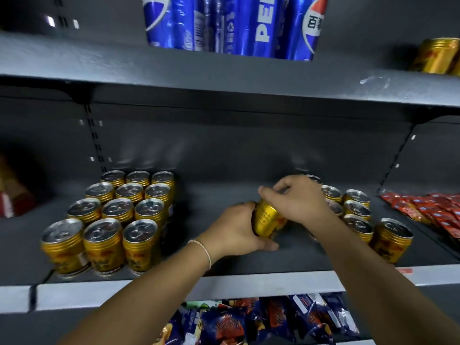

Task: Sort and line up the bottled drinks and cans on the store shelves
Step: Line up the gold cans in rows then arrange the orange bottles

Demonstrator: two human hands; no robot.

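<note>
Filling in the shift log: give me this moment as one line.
left hand: grips tilted gold can | right hand: grips its top | left can block: lined up | right can group: uneven

On the middle shelf (174,287), a block of cans (119,210), three across and four deep, stands at left. A second cluster of cans (356,212) stands at right, with packets (428,210) beyond it. Between the two groups, a tilted can (267,220) is gripped by the left hand (234,230) and the right hand (296,197). Tall cans (234,23) stand on the upper shelf (224,68). Snack bags (261,322) lie on the level below.
</note>
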